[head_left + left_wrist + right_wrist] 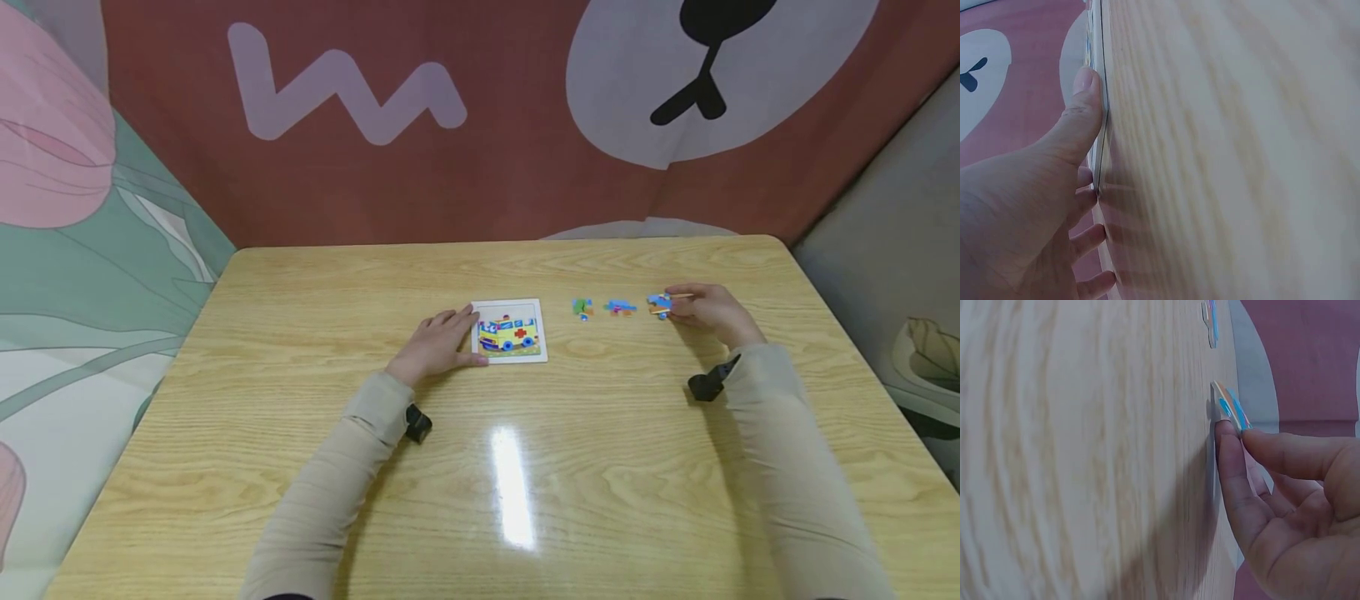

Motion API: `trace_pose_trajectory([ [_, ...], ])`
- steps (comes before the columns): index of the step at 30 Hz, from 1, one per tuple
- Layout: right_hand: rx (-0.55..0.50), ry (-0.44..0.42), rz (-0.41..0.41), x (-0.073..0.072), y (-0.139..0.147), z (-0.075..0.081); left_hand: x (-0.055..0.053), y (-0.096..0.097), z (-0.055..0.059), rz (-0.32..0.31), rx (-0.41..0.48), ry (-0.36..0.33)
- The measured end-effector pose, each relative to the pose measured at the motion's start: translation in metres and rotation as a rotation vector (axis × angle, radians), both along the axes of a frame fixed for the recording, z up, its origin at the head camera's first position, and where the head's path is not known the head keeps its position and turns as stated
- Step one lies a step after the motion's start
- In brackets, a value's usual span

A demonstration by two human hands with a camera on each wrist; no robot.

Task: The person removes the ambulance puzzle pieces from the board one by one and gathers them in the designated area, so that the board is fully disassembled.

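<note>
A small white-framed jigsaw puzzle (510,332) with a picture of a yellow ambulance with a red cross lies flat on the table. My left hand (437,343) rests at its left side, the thumb on the lower left corner and the fingers spread along the upper left edge. To the right, my right hand (711,312) pinches a blue and orange jigsaw piece (659,305) between thumb and fingers. In the right wrist view that piece (1230,406) tilts up off the table. Two loose pieces, one green (582,307) and one blue and pink (621,307), lie between puzzle and right hand.
The wooden table (360,517) carries a bright light reflection near its middle. Behind it hangs a red-brown wall cloth (510,192) with a cartoon face. Beyond the right edge stands a pale object (930,358), partly cut off.
</note>
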State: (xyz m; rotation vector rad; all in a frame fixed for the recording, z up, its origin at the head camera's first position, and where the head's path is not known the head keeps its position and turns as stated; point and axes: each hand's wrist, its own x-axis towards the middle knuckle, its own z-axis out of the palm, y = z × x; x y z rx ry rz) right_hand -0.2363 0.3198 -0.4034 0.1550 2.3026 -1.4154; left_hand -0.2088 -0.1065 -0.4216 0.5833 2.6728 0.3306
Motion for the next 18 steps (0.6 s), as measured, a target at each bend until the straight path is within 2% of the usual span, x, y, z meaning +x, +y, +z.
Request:
trace_pose_trajectory([
  [7, 0.032, -0.004, 0.017, 0.001, 0.0017, 0.0004, -0.0007, 0.0002, -0.0008, 0.003, -0.008, -0.001],
  [18, -0.031, -0.009, 0.021, 0.0024, 0.0042, -0.0019, -0.0002, -0.0001, 0.0, 0.006, 0.006, -0.012],
])
